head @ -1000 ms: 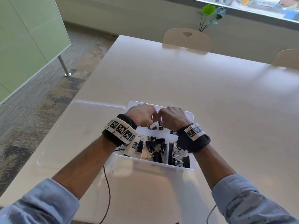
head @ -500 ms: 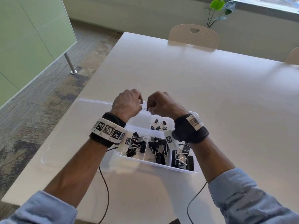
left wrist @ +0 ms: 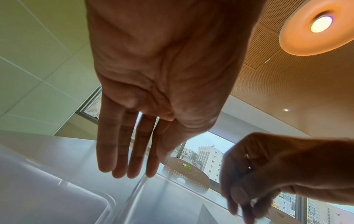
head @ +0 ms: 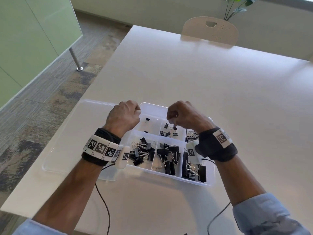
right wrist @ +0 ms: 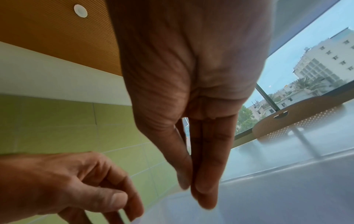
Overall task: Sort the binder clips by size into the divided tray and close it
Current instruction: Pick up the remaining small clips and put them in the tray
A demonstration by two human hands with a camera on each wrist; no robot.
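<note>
The left hand's fingers point(left wrist: 122, 151) hang down nearly straight and close together, and nothing shows between them in the left wrist view. In the right wrist view the thumb lies against the side of the forefinger. The right hand's fingers point(right wrist: 206, 174) also point down, with the thumb tip pressed to the fingertips as in a pinch. Whether they hold a clip cannot be told.

Seen from the head camera, the left hand point(head: 123, 117) and right hand point(head: 184, 116) hover apart, knuckles up, above the back row of a clear divided tray point(head: 152, 106). The left hand is over the back left corner. The right hand is over the back middle and back right compartments.

The black binder clips point(head: 167, 156) lie in the tray's six compartments. There are two tiny ones back left and several small ones back middle. Larger ones fill the three front compartments, and the biggest are front right. The back right compartment is partly hidden by the right wrist.

The tray's clear lid point(head: 71, 133) lies open flat to the left. The tray sits near the front edge of a white surface point(head: 203, 82). Both wrists wear dark bands with black-and-white markers. A beige chair point(head: 210, 31) stands at the far side.
</note>
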